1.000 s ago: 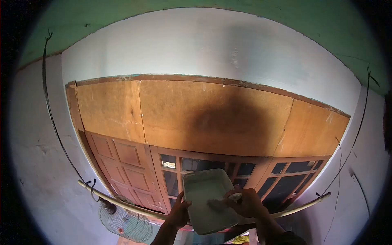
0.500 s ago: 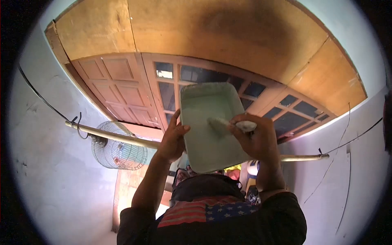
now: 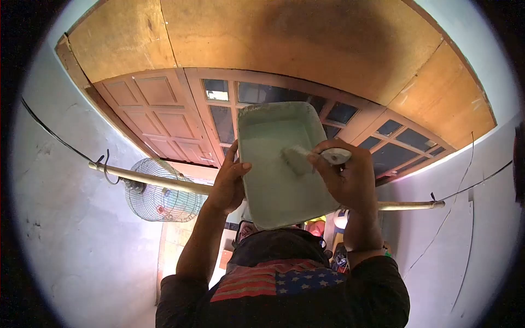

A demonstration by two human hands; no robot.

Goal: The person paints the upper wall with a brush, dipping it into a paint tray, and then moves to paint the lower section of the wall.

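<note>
A rectangular paint tray (image 3: 279, 197), coated in pale green, is held up in front of my chest. My left hand (image 3: 228, 183) grips its left side, with the thumb over the rim and the other fingers behind it. In my right hand (image 3: 351, 177) is a paintbrush (image 3: 297, 158), pinched near the base of its light handle. The paint-covered bristles point left and overlap the middle of the tray floor. My right wrist passes over the tray's lower right side.
A bamboo pole (image 3: 158, 181) runs crosswise behind the tray, hung from cords at both ends. A wire birdcage (image 3: 164, 203) hangs at its left. Beyond are a wooden door (image 3: 156, 117), glass-paned panels (image 3: 410, 156) and plywood boards (image 3: 229, 38). Pale walls stand on both sides.
The brush has shifted slightly right and turned, its bristles now more spread against the tray. The tray has risen a little, and my left hand keeps its hold.
</note>
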